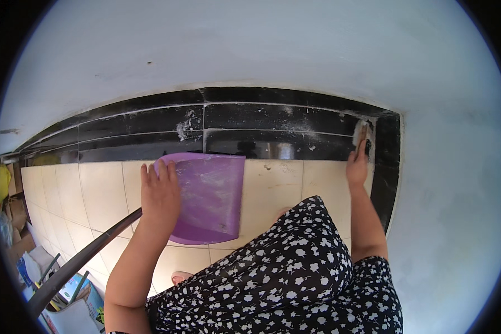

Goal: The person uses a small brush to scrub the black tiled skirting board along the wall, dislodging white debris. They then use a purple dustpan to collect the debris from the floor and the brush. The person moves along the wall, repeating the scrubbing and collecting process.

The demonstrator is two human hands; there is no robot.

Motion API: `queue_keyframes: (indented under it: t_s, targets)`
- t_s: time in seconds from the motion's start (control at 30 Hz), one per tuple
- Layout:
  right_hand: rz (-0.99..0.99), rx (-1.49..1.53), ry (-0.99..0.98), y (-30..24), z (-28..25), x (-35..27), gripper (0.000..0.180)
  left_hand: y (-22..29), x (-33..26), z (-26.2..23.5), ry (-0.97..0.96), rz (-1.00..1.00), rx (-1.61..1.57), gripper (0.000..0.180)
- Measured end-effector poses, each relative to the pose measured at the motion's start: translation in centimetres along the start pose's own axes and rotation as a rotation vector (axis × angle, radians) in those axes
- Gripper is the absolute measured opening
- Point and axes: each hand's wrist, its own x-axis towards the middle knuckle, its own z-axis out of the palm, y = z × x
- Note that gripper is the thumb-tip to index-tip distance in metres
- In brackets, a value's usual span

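Note:
My left hand (160,192) grips the back rim of a purple dustpan (211,192), its fingers lying over the edge. Whitish dust and smears mark the pan, whose front edge faces right. A long dark pole handle (89,253) runs from behind my left hand to the lower left. At the far right my right hand (357,166) is closed round the wooden handle of a small brush (363,133). The brush's pale bristles are against the black tiles (250,119) near the corner. White flecks and dust cling to these tiles.
Cream floor tiles (273,183) meet the black tile band at the foot of a pale wall (250,50). Another wall (451,206) closes off the right side. Cardboard and packages (22,239) are piled at the left. Below lies my black floral clothing (295,267).

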Motion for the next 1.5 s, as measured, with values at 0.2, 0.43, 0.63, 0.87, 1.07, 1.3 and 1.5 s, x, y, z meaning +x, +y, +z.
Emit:
queue_keyframes:
  t_s: [0.2,0.43,0.63,0.87,1.07,1.3,1.5]
  targets:
    - [0.085,-0.171,-0.079,2.4,3.2,4.8,0.063,-0.5,0.3,1.4,-0.377,-0.055,-0.004,0.065]
    - [-0.282,0.266,-0.148,-5.3,0.8,-2.2,0.059,-1.6,-1.1,3.2,-0.292,-0.058,0.030,0.072]
    - [0.047,0.068,-0.222,-2.8,1.3,1.6,0.059,-1.8,-1.5,3.1,-0.440,-0.071,0.033,0.060]
    - [-0.258,0.258,-0.490,-10.4,1.2,-6.2,0.059,-2.2,-2.6,5.0,-0.491,0.001,0.093,0.036]
    - [0.094,-0.039,0.013,4.0,-1.0,-1.6,0.059,-3.4,-5.4,6.0,-0.452,-0.022,0.085,0.022]
    - [0.024,-0.040,-0.068,4.9,5.1,-3.2,0.060,-4.2,-5.9,5.3,-0.376,0.023,0.139,0.022]
    - [-0.214,0.089,-0.362,-9.9,3.9,-7.8,0.059,-6.8,-6.6,5.2,-0.457,0.025,0.081,0.022]
